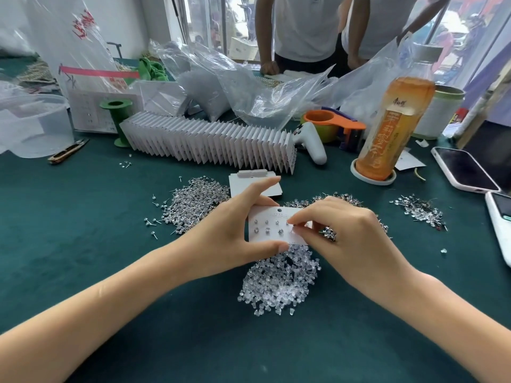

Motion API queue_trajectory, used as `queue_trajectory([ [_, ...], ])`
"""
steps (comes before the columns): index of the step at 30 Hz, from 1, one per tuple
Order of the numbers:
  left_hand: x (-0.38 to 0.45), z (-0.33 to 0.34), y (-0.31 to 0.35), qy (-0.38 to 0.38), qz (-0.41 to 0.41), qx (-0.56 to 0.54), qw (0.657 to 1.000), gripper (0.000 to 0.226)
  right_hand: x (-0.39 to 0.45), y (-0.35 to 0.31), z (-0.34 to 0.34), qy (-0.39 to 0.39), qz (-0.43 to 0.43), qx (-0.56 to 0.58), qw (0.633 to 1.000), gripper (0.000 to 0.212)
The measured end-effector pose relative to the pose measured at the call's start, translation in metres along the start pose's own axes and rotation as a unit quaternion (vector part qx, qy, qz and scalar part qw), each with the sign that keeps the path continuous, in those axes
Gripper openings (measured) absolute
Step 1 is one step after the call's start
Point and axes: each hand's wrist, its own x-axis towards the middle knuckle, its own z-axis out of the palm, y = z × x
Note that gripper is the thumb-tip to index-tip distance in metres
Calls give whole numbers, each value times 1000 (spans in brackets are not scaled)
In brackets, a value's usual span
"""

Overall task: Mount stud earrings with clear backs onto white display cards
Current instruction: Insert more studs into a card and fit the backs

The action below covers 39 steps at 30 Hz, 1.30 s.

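Note:
My left hand (232, 230) holds a white display card (269, 226) by its left edge, thumb below and fingers above. Several stud earrings sit in two rows on the card. My right hand (340, 233) pinches at the card's right part with thumb and forefinger; what it pinches is too small to tell. A heap of clear backs (279, 283) lies on the green cloth just below the card. Piles of loose studs lie to the left (193, 200), behind my right hand (340, 197), and at the right (420, 210).
A long fanned row of filled cards (210, 142) lies behind, with blank cards (254, 183) nearer. An orange bottle (392, 128), a tape dispenser (331, 125), a white controller (309, 142) and two phones (464, 170) stand right. Plastic bags, a tub (36, 125) and snips (69, 154) sit left. Two people stand behind the table.

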Motion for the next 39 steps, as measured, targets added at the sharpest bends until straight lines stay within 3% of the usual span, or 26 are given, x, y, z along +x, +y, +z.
queue_trajectory([
  [10,-1,0,1,12,5,-4,1000,86,1,-2,0,6,-2,19,1000,18],
  [16,0,-3,2,35,0,-22,999,89,4,-3,-6,51,141,113,982,21],
  [20,-1,-3,3,59,8,-25,998,89,8,-1,-10,67,300,179,935,38],
  [24,-2,-2,4,75,22,-29,996,90,14,-3,-9,-13,422,351,836,60],
  [28,-2,-1,5,84,40,-17,996,91,16,-11,-6,-113,440,449,769,46],
  [32,-4,1,8,79,46,-13,996,91,16,-14,-6,-125,435,458,765,38],
  [39,-5,1,7,67,48,-8,997,91,15,-15,-6,-125,430,466,763,43],
])
